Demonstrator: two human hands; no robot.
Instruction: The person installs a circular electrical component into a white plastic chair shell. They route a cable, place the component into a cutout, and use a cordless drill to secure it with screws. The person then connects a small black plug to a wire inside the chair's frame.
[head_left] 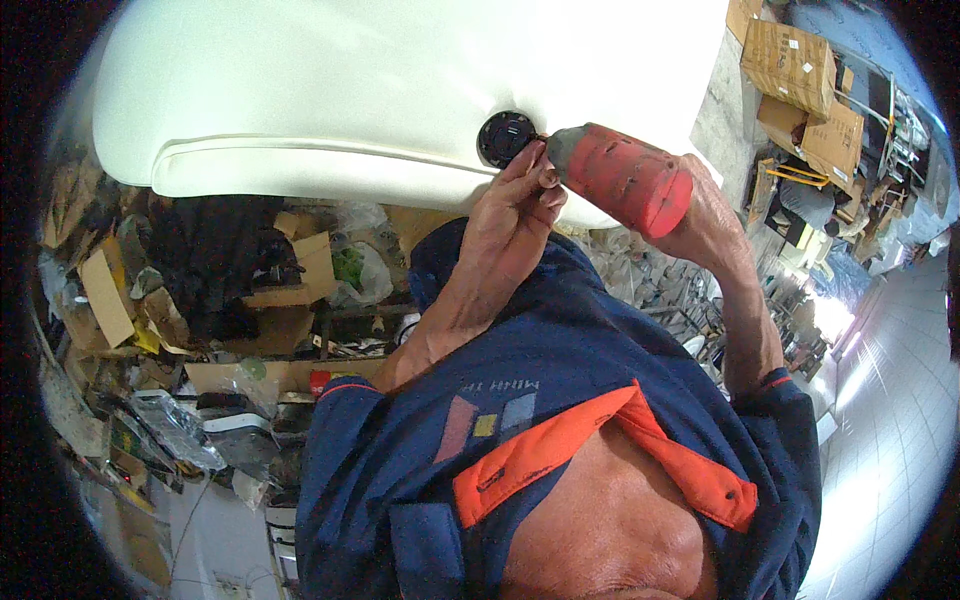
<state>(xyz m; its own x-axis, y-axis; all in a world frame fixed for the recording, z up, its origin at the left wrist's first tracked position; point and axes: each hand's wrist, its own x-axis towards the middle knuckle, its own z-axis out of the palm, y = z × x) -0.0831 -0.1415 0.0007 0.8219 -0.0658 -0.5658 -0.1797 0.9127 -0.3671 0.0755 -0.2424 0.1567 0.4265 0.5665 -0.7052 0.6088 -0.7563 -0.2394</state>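
A pale cream padded panel [330,80] with a seamed edge spreads in front of me. Set into it is a round black plastic fitting [500,139]. My right hand [705,225] is wrapped round a worn red power drill [630,175], whose body hides most of the fingers. The drill lies tilted, its dark nose pointing left at the fitting. My left hand [515,215] is closed, fingertips pinched together at the fitting's lower right edge, close to the drill's tip. What those fingertips hold, if anything, is too small to make out.
Cardboard boxes [790,65] are stacked at the far right. Below the panel on the left lies clutter: an opened carton [290,280], a clear plastic bag [362,270] and other scrap. Tiled floor [890,400] runs along the right side.
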